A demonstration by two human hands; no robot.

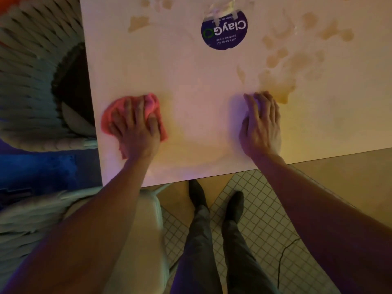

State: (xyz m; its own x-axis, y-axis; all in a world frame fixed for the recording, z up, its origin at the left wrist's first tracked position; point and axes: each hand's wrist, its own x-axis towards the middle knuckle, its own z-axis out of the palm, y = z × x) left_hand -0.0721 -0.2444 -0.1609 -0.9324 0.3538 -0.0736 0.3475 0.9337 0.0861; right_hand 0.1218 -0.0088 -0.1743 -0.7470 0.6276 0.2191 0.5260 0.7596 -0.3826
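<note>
Pink cloth (108, 119) sat bunched in the left hand (135, 126); the right hand (262, 126) lay spread flat — liable to smear the adjacent brown spill (281, 91).

Pink cloth (110, 117) bunched, flat on white table's near-left corner area.

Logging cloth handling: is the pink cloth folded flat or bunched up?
Bunched up: the pink cloth lies crumpled under the left hand, which grips it.
</note>
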